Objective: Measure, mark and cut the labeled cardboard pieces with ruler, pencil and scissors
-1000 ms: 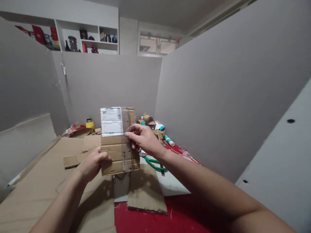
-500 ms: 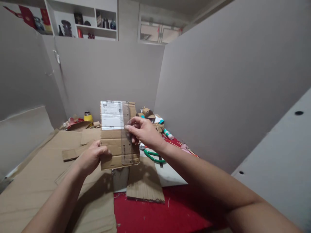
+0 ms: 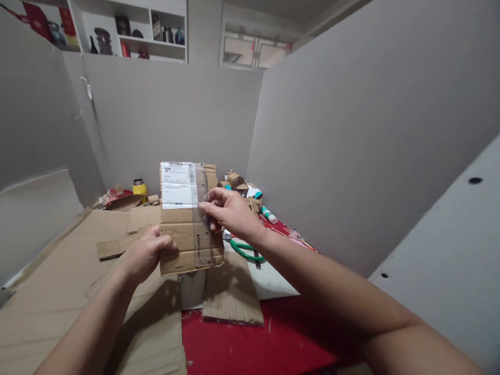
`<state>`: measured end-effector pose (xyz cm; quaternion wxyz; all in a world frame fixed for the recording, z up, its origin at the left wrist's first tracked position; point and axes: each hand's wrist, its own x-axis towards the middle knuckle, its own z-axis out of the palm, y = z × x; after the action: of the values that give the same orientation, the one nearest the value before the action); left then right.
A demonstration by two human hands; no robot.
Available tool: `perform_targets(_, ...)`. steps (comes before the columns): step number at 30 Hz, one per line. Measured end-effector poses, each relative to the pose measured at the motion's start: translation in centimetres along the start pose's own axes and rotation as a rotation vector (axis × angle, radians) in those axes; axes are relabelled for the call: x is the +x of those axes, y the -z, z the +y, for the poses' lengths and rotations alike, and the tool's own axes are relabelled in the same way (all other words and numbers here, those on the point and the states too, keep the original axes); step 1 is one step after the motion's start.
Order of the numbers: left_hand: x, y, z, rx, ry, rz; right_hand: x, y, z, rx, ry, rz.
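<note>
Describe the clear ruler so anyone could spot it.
Before the grey back panel, the left hand holds a cardboard piece with a white label. Along the cardboard's right side, the right hand holds the ruler, see-through unlike the opaque label.

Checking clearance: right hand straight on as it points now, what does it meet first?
Beyond the clear ruler in its grip, the right hand would likely meet the cardboard piece, around its white label; depth is unclear.

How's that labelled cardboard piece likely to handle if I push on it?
The labelled cardboard piece is probably light and fairly stiff: it looks thin, and shows no obvious sag in the left hand. It may fold along the creases running across it. The glossy label is likely more slippery than bare board.
</note>
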<state>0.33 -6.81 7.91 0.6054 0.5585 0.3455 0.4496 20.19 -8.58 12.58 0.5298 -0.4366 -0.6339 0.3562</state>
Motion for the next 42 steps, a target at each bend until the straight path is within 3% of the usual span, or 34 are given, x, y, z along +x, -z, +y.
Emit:
perform_targets(15,0.0,0.2,-0.9,0.024,-0.005,0.048,-0.5,-0.1,0.5,-0.025,0.108,0.026)
perform_targets(20,-0.1,0.0,-0.8,-0.020,-0.006,0.102,-1.4,0.0,0.4,0.048,0.173,0.075)
perform_targets(26,-0.3,0.0,-0.4,-0.070,-0.003,0.086,-2.3,0.8,0.0,0.150,0.258,0.140)
perform_targets(42,-0.2,-0.2,-0.8,-0.004,0.036,0.128,-2.5,1.0,0.4,0.107,0.209,0.067)
